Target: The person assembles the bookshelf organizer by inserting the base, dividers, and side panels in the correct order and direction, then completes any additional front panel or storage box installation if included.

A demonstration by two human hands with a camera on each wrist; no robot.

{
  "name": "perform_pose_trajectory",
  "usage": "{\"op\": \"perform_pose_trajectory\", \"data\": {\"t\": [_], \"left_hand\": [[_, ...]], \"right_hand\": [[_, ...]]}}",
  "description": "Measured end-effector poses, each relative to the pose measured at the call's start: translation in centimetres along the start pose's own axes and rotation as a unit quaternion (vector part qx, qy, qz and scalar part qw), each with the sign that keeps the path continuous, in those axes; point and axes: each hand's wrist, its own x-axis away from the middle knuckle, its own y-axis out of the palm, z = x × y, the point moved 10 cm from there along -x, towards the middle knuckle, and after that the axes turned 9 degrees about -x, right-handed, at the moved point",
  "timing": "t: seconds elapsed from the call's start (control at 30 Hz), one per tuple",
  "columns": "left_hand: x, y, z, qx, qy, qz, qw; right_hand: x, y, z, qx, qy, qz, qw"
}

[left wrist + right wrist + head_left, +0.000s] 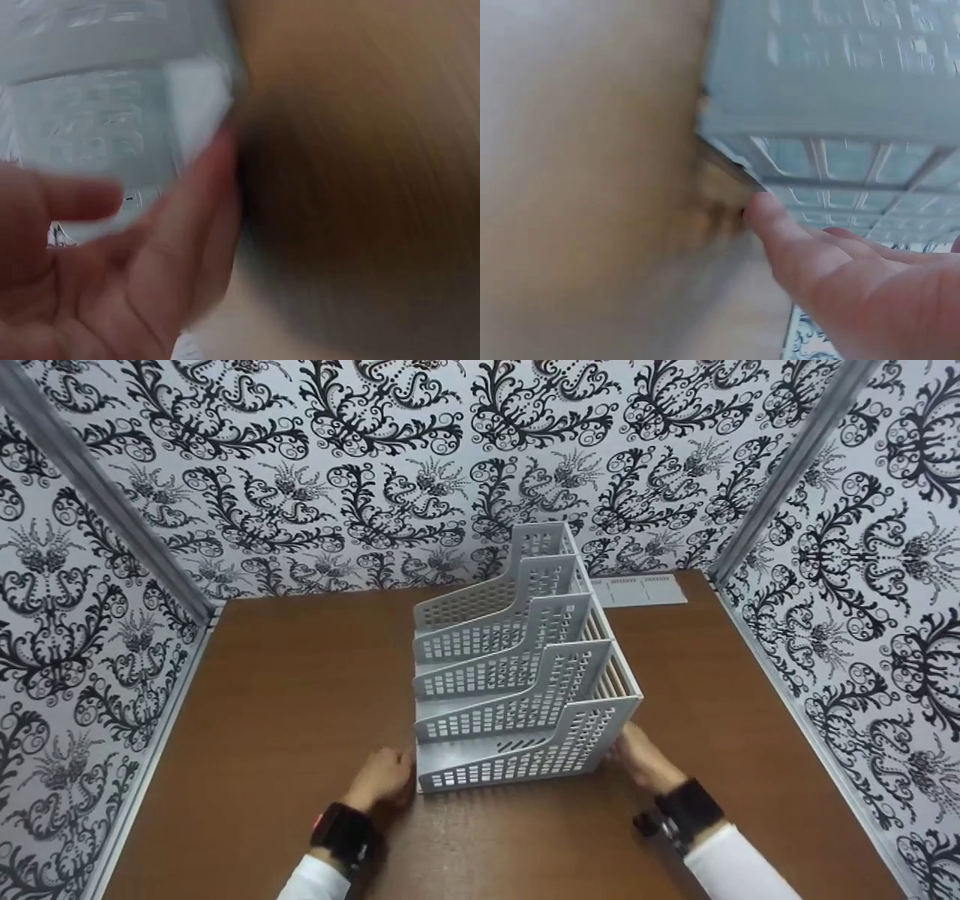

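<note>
A light grey plastic magazine file rack (525,761) with several slotted compartments stands upright on the brown table, its low ends facing left and its tall ends right. My left hand (382,776) is at the rack's near left bottom corner. Seen from the left wrist, the fingers (184,240) reach the rack's lower edge fairly straight, thumb apart. At the tall side's lower near corner is my right hand (641,757), partly behind the rack. In the right wrist view its extended fingers (787,244) touch the rack's bottom edge. Both wrist views are blurred.
Behind the rack, a flat pale strip with printed marks (649,591) lies against the back wall. Patterned panels (375,472) enclose the brown tabletop (300,682) at the back and on both sides. Black bands (343,832) are strapped round both wrists.
</note>
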Motion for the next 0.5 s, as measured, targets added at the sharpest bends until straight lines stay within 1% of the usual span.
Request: {"op": "perform_pose_trajectory", "data": {"t": [0.03,0.07,0.17,0.23,0.3,0.4,0.47,0.5], "left_hand": [[0.3,0.3,0.1,-0.034,0.006,-0.008,0.9994],[0.4,0.7,0.1,-0.056,0.010,-0.022,0.9982],[0.7,1.8,0.4,-0.077,0.025,-0.057,0.9951],[0.5,2.2,0.8,-0.109,0.052,-0.063,0.9907],[0.4,2.4,0.9,-0.125,0.073,-0.069,0.9871],[0.2,2.8,1.1,-0.107,0.106,-0.088,0.9846],[0.2,3.1,0.9,-0.071,0.110,-0.109,0.9853],[0.2,3.1,0.9,-0.058,0.113,-0.115,0.9853]], "right_hand": [[0.2,0.1,0.2,0.004,0.005,0.004,1.0000],[0.5,0.2,0.5,0.012,0.014,0.012,0.9998],[1.3,0.9,1.2,0.024,0.030,0.030,0.9988],[1.6,1.2,1.3,0.033,0.028,0.033,0.9985],[1.8,1.5,1.3,0.042,0.022,0.030,0.9984],[1.9,1.5,1.3,0.059,0.016,0.023,0.9979],[1.9,1.5,1.2,0.057,0.014,0.027,0.9979],[1.9,1.5,1.2,0.054,0.014,0.031,0.9980]]}}
